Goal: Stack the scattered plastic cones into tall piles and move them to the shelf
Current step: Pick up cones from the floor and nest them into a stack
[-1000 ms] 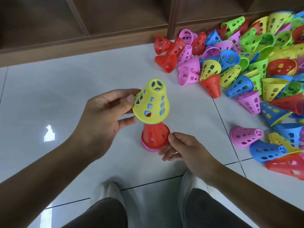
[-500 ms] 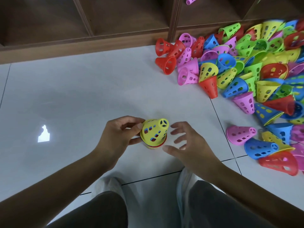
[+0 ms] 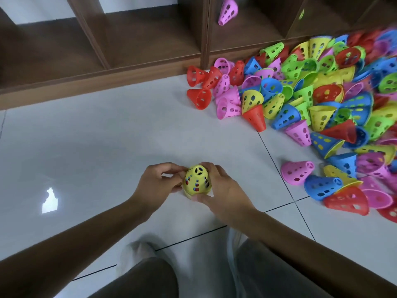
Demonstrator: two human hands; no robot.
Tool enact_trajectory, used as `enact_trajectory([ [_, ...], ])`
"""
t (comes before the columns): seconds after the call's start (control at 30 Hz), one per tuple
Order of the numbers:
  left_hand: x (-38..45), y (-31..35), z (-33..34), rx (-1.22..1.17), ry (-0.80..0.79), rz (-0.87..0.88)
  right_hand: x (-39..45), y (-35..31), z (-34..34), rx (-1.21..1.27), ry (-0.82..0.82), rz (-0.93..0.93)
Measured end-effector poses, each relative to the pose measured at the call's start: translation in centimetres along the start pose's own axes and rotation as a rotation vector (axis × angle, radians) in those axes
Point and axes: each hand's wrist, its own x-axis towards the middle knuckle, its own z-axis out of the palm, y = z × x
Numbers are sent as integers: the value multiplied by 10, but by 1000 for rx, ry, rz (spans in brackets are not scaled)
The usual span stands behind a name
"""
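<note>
A short stack of cones with a yellow cone (image 3: pixel 197 182) on top stands on the white floor in front of me; red and blue show through its holes. My left hand (image 3: pixel 159 186) grips it from the left with curled fingers. My right hand (image 3: pixel 223 190) wraps it from the right, thumb at the base. A big heap of scattered cones (image 3: pixel 311 100) in red, pink, blue, green and yellow lies at the right. The brown wooden shelf (image 3: pixel 150 50) runs along the back.
One pink cone (image 3: pixel 228 11) lies tipped in a shelf compartment. A lone pink cone (image 3: pixel 297 172) and a blue cone (image 3: pixel 322 187) lie nearest my right hand. My knees and shoes fill the bottom edge. A bright light reflection sits on the tile at left.
The yellow cone came down onto the red one and is pressed on. My right hand, open half a second ago, now closes around the stack.
</note>
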Motion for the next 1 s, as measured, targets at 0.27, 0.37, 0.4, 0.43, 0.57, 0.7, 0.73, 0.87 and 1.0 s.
enact_trajectory([
  [0.27,10,18,13,260,-166,115,-22,27,-29,-30,92,155],
  [0.37,15,38,12,316,-177,174,-18,30,-32,-28,122,168],
  [0.4,17,45,9,347,-180,193,-16,30,-32,-26,128,164],
  [0.43,20,52,4,382,-181,210,-14,30,-33,-26,129,163],
  [0.57,25,87,-20,503,-175,267,-5,34,-39,-3,133,186],
  [0.7,20,132,-53,617,-158,274,12,29,-50,-13,143,198],
  [0.73,18,143,-62,646,-153,279,15,27,-53,-25,143,203],
  [0.87,14,185,-89,748,-148,364,31,19,-62,-89,149,213],
  [1.0,34,209,-103,782,-126,416,56,17,-67,-128,164,230],
])
